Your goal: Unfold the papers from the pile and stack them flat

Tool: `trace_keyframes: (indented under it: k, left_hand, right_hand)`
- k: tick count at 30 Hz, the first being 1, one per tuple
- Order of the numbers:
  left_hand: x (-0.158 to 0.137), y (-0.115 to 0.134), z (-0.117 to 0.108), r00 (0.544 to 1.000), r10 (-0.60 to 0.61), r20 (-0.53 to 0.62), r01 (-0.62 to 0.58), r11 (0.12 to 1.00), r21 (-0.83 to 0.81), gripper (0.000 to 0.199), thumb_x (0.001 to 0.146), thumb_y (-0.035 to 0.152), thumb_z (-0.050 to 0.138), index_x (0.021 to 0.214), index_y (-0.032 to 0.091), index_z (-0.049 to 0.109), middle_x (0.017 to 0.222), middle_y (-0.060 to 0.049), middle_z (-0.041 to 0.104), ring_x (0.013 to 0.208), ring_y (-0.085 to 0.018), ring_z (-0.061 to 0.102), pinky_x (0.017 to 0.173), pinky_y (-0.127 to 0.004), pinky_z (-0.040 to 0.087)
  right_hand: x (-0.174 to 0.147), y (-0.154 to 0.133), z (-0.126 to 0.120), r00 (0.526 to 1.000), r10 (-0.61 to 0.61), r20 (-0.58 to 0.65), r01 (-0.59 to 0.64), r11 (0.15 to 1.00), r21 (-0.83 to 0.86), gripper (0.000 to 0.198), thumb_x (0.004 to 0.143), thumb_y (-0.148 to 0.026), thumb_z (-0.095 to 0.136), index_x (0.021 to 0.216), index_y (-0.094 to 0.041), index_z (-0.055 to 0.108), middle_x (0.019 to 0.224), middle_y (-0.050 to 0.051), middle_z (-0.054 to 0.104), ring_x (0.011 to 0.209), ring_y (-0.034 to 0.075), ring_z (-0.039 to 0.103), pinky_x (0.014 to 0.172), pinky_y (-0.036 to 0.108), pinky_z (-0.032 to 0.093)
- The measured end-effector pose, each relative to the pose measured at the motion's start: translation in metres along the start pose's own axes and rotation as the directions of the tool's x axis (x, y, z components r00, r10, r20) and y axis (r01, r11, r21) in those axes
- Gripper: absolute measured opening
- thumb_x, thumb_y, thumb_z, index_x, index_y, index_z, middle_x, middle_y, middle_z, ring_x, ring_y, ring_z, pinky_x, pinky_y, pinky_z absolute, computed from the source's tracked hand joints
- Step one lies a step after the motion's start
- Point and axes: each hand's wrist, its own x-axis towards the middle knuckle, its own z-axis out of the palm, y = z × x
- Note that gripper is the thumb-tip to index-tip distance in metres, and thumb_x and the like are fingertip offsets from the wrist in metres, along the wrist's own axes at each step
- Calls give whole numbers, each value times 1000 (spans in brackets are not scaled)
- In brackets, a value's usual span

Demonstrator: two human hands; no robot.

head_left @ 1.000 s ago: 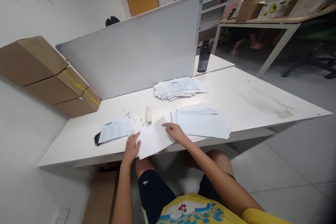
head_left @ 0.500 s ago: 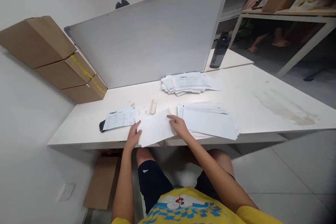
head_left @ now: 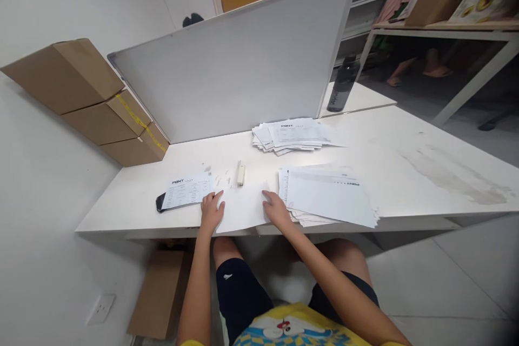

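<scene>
A blank white sheet of paper lies nearly flat at the table's front edge. My left hand grips its left edge, thumb and index finger apart on the sheet. At the opposite edge, my right hand holds the paper between thumb and fingers. Just beyond the sheet is a small cream-coloured block-like object, its kind unclear. To the left, a printed form partly covers a black object. Beside my right hand lies a loose stack of papers, the top one mostly blank.
Another pile of printed forms lies farther back, before a leaning whiteboard. Cardboard boxes are stacked at the left wall. A dark bottle stands at the back right. Another person's feet show under a far table.
The sheet has come down from a tilted, raised position to lie nearly flat on the table. Both hands have lowered with it, and the camera view has shifted slightly.
</scene>
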Motion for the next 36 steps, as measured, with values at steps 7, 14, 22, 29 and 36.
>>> trace_keyframes:
  k: [7,14,22,29,36]
  left_hand:
    - [15,10,4,999,39,-5,-39,999,-29,41,88,26,47,129,24,57,120,-11,54,115,-30,46,101,-46,38]
    - [19,12,6,994,103,-37,-104,994,-27,41,91,27,46,130,20,56,119,-13,53,114,-29,47,101,-44,37]
    - [18,15,3,995,100,-14,-101,993,-54,38,90,21,43,124,21,60,110,-11,58,105,-28,51,95,-43,42]
    - [2,35,-17,997,-34,-68,8,938,-346,44,88,16,44,128,27,57,107,-7,63,104,-24,57,98,-41,45]
    - [-132,51,3,885,-465,-30,333,676,-657,48,88,41,49,134,31,52,117,-8,65,112,-27,60,95,-43,50]
  right_hand:
    - [1,-46,-8,940,-341,-4,323,894,-311,52,84,-15,43,136,-14,46,149,14,37,137,32,32,110,52,29]
    - [44,-58,21,876,-401,267,481,751,-452,44,89,-11,37,131,-5,48,141,18,47,125,28,46,103,41,35]
    - [32,-51,41,894,-381,235,442,674,-592,34,90,-8,34,115,-8,57,134,21,50,101,27,55,84,37,42]
    - [41,-75,30,890,-339,305,456,646,-612,29,87,-6,38,107,-8,59,107,20,61,93,28,58,79,38,44]
    - [-60,-37,-30,714,-524,465,673,697,-247,47,89,-35,52,135,-24,49,137,12,53,126,27,48,104,43,39]
